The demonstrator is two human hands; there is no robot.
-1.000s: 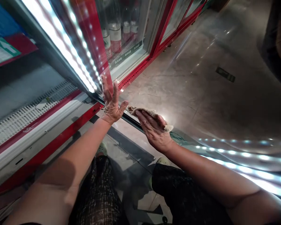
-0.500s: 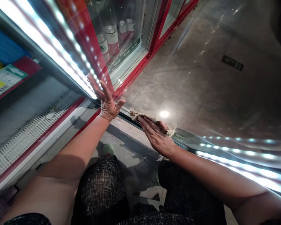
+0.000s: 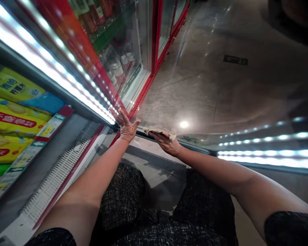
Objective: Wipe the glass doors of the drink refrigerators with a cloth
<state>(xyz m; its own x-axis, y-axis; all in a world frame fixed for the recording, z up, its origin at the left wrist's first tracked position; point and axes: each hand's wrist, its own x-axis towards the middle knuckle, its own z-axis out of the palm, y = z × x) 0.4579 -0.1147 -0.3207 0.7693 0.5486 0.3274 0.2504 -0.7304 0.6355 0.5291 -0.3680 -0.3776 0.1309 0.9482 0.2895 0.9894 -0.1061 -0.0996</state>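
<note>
- Cloth (image 3: 155,131) right at the door's (image 3: 199,143) lower edge, under the right hand (image 3: 168,143)!
- That hand lies fairly flat, fingers nearly straight, holding the cloth.
- Light, soft, floppy stuff, I'd judge; best gripped across its bunched middle.
- Left hand (image 3: 127,128) spread wide, nothing held, at the door: likely slick, stiff, breakable.

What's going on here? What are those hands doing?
A person's bare right hand holds a crumpled beige fabric cloth against the clear glass panel, low near its dark bottom edge. Their bare left hand holds nothing; its fingers are spread near the glowing white light strip. Off to the left are stacked yellow packs with printing. Beyond the glass stands a red-framed cooler with clear bottles inside.
</note>
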